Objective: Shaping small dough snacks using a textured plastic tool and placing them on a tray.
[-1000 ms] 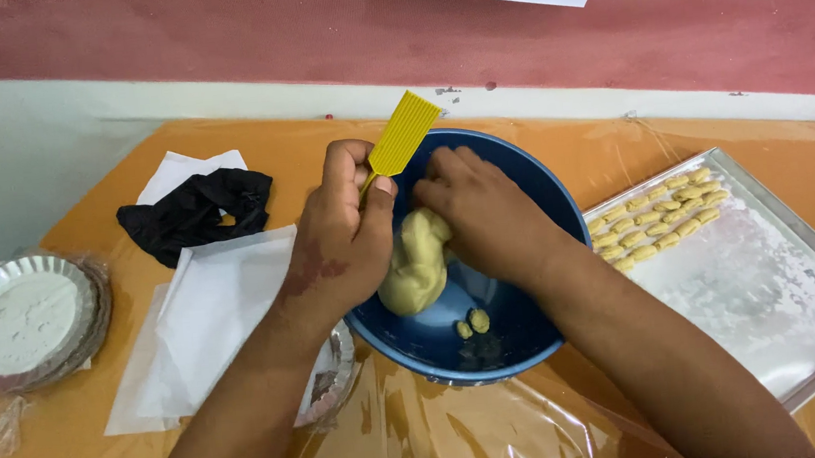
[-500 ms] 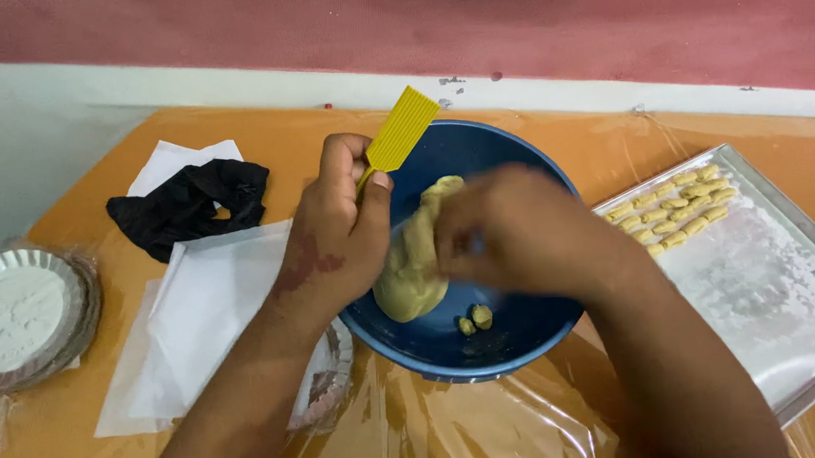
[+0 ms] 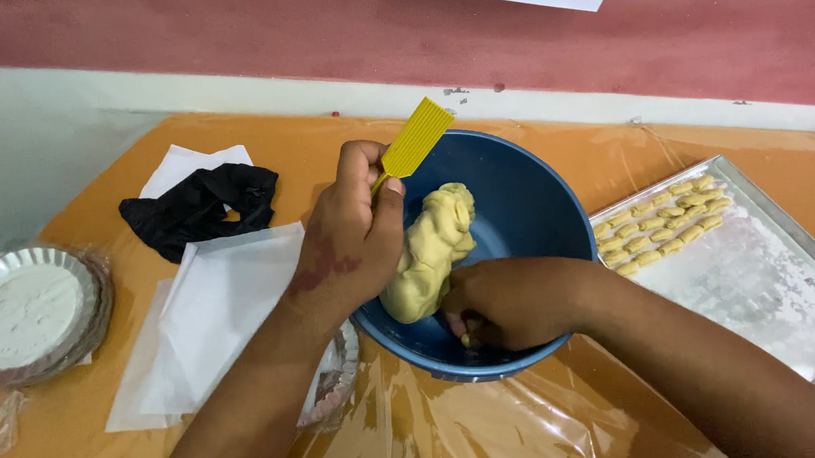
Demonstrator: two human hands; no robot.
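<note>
Now, left hand (image 3: 346,248): fingers clenched round the handle of a yellow ridged paddle (image 3: 415,139), which sticks up over the bowl's near-left rim; the hand's side touches the dough.
Right hand (image 3: 505,301): down inside the bowl at its near wall, fingers curled onto small dough pieces (image 3: 468,339) on the bowl floor; whether they pinch one cannot be told.
Dough lump (image 3: 429,252): pale yellow, elongated, lying in the left half of the bowl between the two hands.
Blue bowl (image 3: 531,200): round, deep, on the plastic-covered orange table (image 3: 96,457).
Metal tray (image 3: 770,278): right of the bowl, floured, with rows of shaped dough pieces (image 3: 659,224) at its far-left corner.
White paper (image 3: 211,312): left of the bowl, under the left forearm.
Black cloth (image 3: 197,207): crumpled, beyond the paper.
Fluted foil dish (image 3: 22,313): far left, holding white flour.
</note>
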